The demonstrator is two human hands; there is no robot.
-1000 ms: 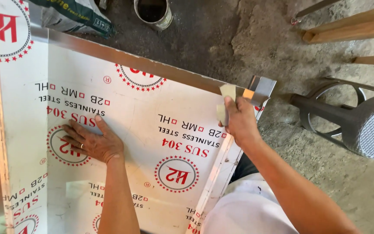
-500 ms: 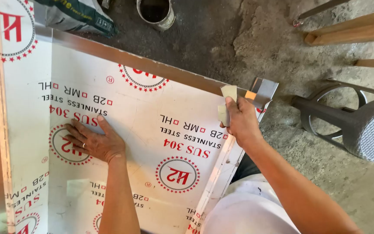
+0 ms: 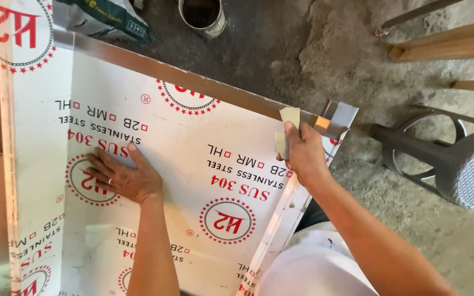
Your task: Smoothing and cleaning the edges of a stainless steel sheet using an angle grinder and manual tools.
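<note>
Big steel sheet (image 3: 193,164) with white protective film and red round stamps lies flat, tilted across the view — its far corner (image 3: 338,118) has the film off, bare metal showing. Right hand (image 3: 303,156) is at that corner, fingers closed on a folded piece of beige sandpaper-like pad (image 3: 287,127), pressed against the sheet's raised edge. Left hand (image 3: 124,178) is spread wide and flat on the film, palm down over one red stamp, well apart from the right. Past the sheet on the concrete floor — a metal bucket (image 3: 203,16), a green sack (image 3: 105,19), and a grey wicker stool (image 3: 456,164) lying sideways.
</note>
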